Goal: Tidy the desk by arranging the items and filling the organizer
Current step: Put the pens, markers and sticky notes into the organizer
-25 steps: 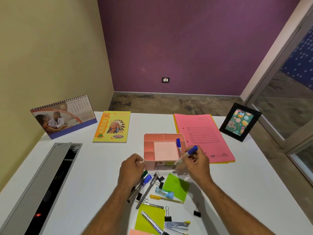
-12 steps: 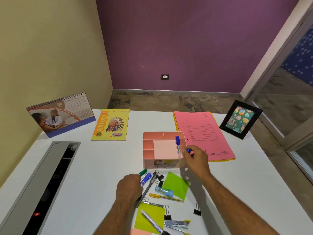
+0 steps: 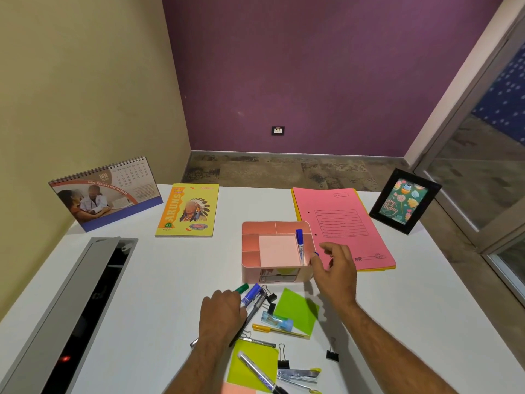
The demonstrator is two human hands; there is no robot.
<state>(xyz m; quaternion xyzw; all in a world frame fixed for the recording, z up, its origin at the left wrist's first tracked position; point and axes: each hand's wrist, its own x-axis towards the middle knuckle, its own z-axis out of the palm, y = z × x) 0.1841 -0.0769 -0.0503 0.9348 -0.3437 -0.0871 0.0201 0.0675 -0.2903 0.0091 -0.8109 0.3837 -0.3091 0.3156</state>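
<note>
The pink organizer stands mid-desk with one blue marker upright in its right slot. My right hand hovers at the organizer's right wall, thumb and forefinger pinched on a second blue marker, of which only the cap shows. My left hand lies closed over a bundle of pens: a green marker, a blue marker and a grey pen. Loose below are green sticky notes, a yellow pen, a silver marker, a stapler and binder clips.
A desk calendar and a yellow notebook sit at the back left. A pink folder and a black photo frame are at the back right. An open cable tray runs along the left edge.
My right hand carried the blue marker from above the organizer's front down to its right wall. My left hand drew back toward me with the bundle of pens and lowered it to the desk.
</note>
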